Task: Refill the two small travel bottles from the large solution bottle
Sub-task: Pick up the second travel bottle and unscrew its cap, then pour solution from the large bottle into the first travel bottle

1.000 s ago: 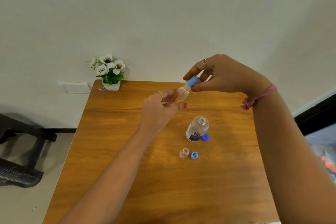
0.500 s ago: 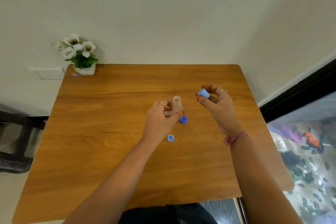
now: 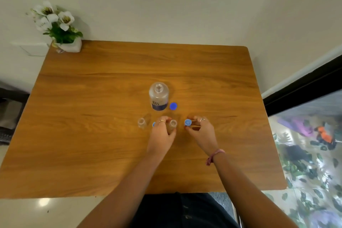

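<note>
The large clear solution bottle point(image 3: 158, 96) stands uncapped in the middle of the wooden table point(image 3: 92, 135), its dark blue cap point(image 3: 173, 106) lying just to its right. My left hand point(image 3: 162, 133) grips one small open travel bottle point(image 3: 173, 125) standing on the table. A second small open travel bottle point(image 3: 142, 123) stands to the left, apart from my hand. A blue cap point(image 3: 154, 124) peeks out beside my left fingers. My right hand point(image 3: 200, 131) pinches a light blue cap point(image 3: 187, 122) low over the table.
A white pot of white flowers point(image 3: 61, 29) sits at the table's far left corner against the wall. A dark chair point(image 3: 7, 116) is at the left edge. To the right of the table lies a leaf-patterned floor.
The cap came off the small bottle in my right hand. Both hands have come down: the left has set the bottle on the table, the right has lowered the cap beside it.
</note>
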`<state>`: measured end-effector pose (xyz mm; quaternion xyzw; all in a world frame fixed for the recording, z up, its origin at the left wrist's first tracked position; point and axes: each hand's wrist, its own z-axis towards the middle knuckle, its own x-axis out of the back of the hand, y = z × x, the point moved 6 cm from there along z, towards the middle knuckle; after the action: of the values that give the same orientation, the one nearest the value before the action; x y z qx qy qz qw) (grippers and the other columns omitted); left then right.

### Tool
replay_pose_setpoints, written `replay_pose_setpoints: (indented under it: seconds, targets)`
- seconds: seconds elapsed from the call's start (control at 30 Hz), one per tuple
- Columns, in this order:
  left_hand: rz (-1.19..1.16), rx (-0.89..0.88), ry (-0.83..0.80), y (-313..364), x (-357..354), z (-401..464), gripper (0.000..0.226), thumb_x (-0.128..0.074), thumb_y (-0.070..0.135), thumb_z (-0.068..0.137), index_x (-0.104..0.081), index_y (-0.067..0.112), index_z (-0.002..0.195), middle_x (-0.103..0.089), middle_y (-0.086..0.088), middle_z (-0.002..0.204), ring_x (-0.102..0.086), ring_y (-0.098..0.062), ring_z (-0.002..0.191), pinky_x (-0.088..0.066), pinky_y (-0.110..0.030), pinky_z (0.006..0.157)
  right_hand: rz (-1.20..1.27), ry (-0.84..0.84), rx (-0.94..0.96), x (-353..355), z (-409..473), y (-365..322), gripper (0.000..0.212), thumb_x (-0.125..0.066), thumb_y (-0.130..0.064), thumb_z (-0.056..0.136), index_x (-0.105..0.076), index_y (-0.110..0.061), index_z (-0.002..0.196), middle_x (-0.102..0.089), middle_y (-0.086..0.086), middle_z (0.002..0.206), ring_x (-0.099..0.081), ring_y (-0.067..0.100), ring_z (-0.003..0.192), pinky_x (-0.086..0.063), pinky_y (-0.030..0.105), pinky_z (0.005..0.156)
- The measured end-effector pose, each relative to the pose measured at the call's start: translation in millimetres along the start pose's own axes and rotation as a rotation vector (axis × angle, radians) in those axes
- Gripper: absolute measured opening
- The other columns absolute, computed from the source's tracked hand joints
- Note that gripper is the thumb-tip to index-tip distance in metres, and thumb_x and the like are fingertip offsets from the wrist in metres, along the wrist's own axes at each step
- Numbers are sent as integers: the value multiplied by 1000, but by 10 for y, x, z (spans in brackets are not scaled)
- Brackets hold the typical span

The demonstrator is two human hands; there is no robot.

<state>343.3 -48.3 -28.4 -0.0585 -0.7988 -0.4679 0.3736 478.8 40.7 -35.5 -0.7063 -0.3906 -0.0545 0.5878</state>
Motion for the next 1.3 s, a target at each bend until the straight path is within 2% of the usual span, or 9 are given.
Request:
replay_pose_setpoints:
  seconds: [0.2,0.33,0.5,0.63,0.8,0.9,1.1,1.2,1.3]
  targets:
    - [21,99,4,-128,-116,54,38,-67,24,86,-50,16,119,-58,1,114,-62,-17,94,-54,-31,80,-151,-59,97,-128,58,24,34,-69,-15,81,-62,-14,114,-62,-1,109,-57,11,101,-49,27,88]
    - [22,113,17,-169,-140,78,39,-67,23,86,-49,14,120,-58,-1,113,-61,-18,94,-51,-27,77,-198,-103,96,-205,129,35,35,-67,-19,81,-62,-15,116,-64,1,114,-56,15,110,-46,37,96]
    - [38,123,9,-195,-141,101,48,-70,23,83,-46,17,124,-56,-1,119,-60,-17,97,-53,-28,80,-286,-167,86,-243,106,53,37,-65,-18,84,-58,-15,120,-60,1,119,-50,16,115,-39,28,99]
    - [28,62,-31,-149,-139,98,60,-72,21,80,-42,16,132,-47,-1,130,-58,-20,105,-52,-32,85,-257,-183,109,-241,121,66,38,-69,-15,81,-59,-18,117,-60,-1,116,-53,14,111,-44,31,99]
    - [175,10,-106,-60,-45,18,75,-71,22,82,-29,18,144,-36,1,139,-62,-17,93,-53,-29,82,-232,-244,103,-171,163,62,47,-67,-6,78,-56,-17,123,-58,0,120,-56,9,106,-49,28,95]
    - [170,16,-118,-29,140,-98,77,-70,24,83,-24,19,145,-34,3,140,-61,-14,88,-53,-28,80,-149,-213,111,-55,155,-55,43,-58,4,81,-58,-16,119,-59,-1,119,-58,7,100,-49,15,83]
    - [116,81,3,-221,776,-229,69,-70,29,84,-32,22,141,-33,5,136,-57,-7,67,-55,-37,79,44,-82,186,109,235,-582,36,-68,-14,82,-58,-25,115,-62,-9,112,-57,0,96,-47,15,73]
    - [130,120,6,-461,923,-171,74,-71,28,84,-29,18,144,-31,0,143,-62,-17,90,-51,-36,89,29,-127,174,-30,350,-805,62,-78,-26,72,-49,-25,128,-55,-14,121,-52,2,106,-42,15,80]
    - [131,171,-63,-689,864,-67,81,-72,29,83,-25,15,147,-31,-3,151,-41,-23,133,-36,-37,108,-2,-182,189,-243,454,-938,84,-83,-31,65,-39,-26,137,-48,-12,135,-44,5,121,-39,23,95]
